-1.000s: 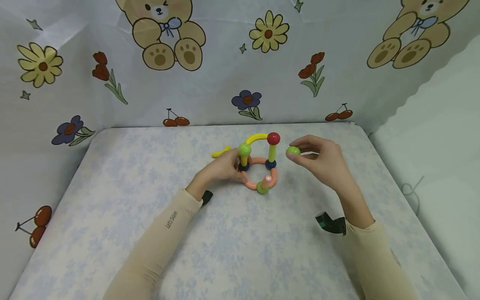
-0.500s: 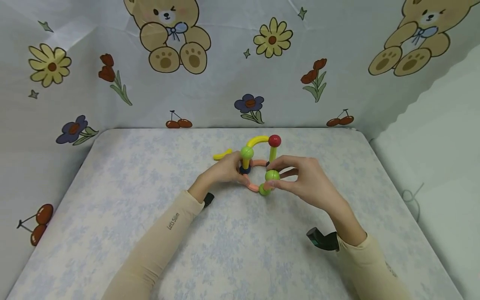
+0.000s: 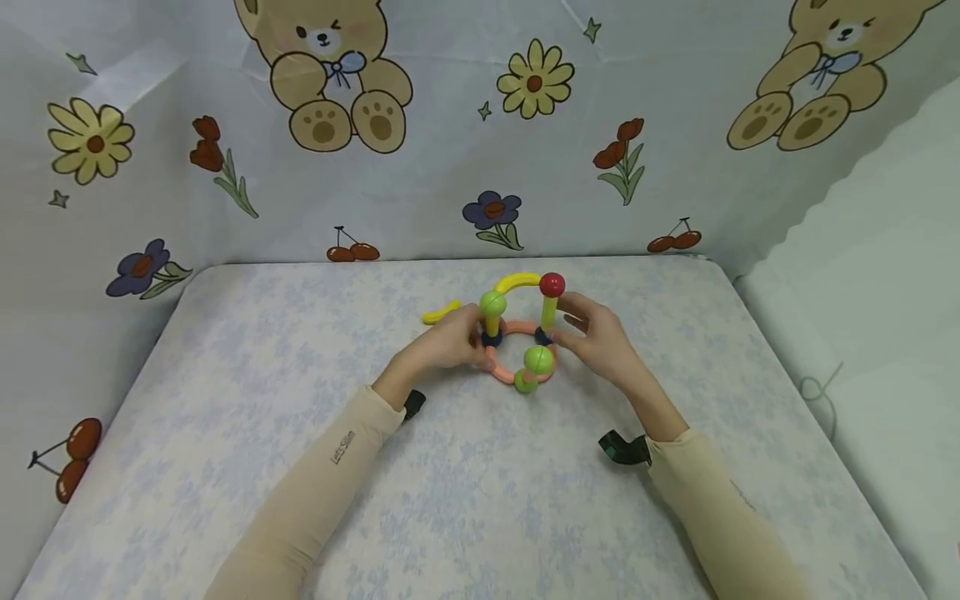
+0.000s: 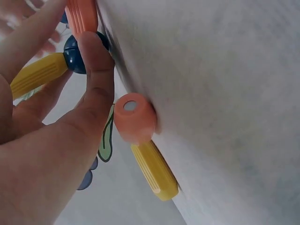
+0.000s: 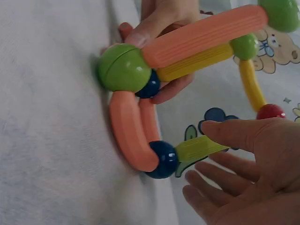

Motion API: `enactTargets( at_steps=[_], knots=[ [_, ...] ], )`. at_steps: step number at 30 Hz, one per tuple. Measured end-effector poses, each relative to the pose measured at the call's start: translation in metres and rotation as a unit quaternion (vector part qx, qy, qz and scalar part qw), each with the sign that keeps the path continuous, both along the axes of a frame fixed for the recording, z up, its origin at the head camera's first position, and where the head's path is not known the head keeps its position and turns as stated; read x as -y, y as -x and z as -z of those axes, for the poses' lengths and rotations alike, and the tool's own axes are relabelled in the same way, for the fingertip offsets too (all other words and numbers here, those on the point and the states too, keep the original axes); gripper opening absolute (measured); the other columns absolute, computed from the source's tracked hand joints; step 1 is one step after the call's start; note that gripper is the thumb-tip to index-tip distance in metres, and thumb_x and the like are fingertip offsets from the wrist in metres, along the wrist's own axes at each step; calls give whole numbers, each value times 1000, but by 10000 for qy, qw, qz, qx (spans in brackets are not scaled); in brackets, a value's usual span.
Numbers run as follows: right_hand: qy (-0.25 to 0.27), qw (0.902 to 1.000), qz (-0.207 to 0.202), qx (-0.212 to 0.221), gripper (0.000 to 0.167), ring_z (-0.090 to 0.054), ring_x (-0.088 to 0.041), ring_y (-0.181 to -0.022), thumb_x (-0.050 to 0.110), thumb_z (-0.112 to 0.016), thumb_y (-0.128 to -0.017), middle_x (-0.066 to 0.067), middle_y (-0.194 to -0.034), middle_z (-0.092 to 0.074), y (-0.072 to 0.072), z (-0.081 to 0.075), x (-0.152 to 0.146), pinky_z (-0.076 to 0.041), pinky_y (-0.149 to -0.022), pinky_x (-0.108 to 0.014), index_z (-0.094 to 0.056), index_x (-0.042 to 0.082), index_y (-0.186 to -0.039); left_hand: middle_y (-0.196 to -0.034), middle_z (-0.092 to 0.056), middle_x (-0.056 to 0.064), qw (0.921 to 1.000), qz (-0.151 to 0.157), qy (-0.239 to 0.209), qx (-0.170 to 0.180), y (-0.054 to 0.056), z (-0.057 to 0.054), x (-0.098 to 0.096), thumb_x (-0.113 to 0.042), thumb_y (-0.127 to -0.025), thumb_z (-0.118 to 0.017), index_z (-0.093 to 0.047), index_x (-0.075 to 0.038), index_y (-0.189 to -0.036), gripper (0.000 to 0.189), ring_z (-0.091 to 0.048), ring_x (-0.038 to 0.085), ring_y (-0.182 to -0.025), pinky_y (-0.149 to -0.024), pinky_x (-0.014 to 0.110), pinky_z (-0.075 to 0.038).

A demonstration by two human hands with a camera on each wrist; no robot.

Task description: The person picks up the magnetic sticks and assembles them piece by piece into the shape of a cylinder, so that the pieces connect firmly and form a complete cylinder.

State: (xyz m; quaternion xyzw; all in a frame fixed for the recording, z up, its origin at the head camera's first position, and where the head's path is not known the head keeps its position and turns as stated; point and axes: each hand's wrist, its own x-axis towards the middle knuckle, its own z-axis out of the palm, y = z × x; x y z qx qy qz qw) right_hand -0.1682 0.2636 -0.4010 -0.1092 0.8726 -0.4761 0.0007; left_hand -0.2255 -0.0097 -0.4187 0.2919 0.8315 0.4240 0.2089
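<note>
Left grip (image 3: 452, 337) pinches blue ball (image 4: 73, 54); right grip (image 3: 600, 343) spread.

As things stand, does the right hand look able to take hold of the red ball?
Probably yes: the right hand is beside the yellow-green rod under the red ball, seems to hold nothing, and in the head view nothing shows between hand and ball.

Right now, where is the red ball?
In the head view, the red ball sits right of centre, atop the upright yellow-green rod, joined to the arched yellow rod.
</note>
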Motion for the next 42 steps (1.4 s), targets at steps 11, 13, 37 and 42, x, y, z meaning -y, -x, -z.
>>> enactTargets(
  at_steps=[11, 13, 37, 42],
  knots=[
    [153, 9986, -489, 165, 34, -70, -32, -123, 2, -76, -96, -13, -126, -75, 13, 31, -15, -56, -104, -44, -69, 1, -130, -130, -61, 14, 9992, -385, 29, -104, 0, -1, -4, -2, -84, -88, -67, -6, -129, 50, -71, 24, -101, -87, 34, -60],
    [112, 9985, -501, 172, 35, -71, -30, -122, 4, -78, -95, -10, -124, -77, 14, 34, -18, -57, -103, -43, -71, 2, -129, -132, -61, 14, 9990, -406, 44, -156, 0, -1, -3, -3, -86, -87, -66, -7, -131, 50, -72, 24, -103, -88, 34, -60],
    [597, 9968, -516, 143, 34, -71, -30, -123, 7, -79, -95, -11, -124, -77, 15, 50, -24, -56, -102, -37, -73, 5, -127, -68, -71, 11, 9911, -1226, 497, 174, 1, -31, 24, -20, -94, -78, -72, -4, -91, 17, -64, 21, -61, -61, 32, -50],
    [574, 9970, -494, 154, 34, -71, -31, -122, 5, -80, -94, -12, -124, -77, 16, 48, -26, -57, -102, -40, -73, 3, -127, -81, -74, 25, 9845, -565, -934, 1373, -4, -58, 33, -22, -95, -81, -73, 2, -97, 25, -57, 20, -57, -57, 33, -52]
  ],
)
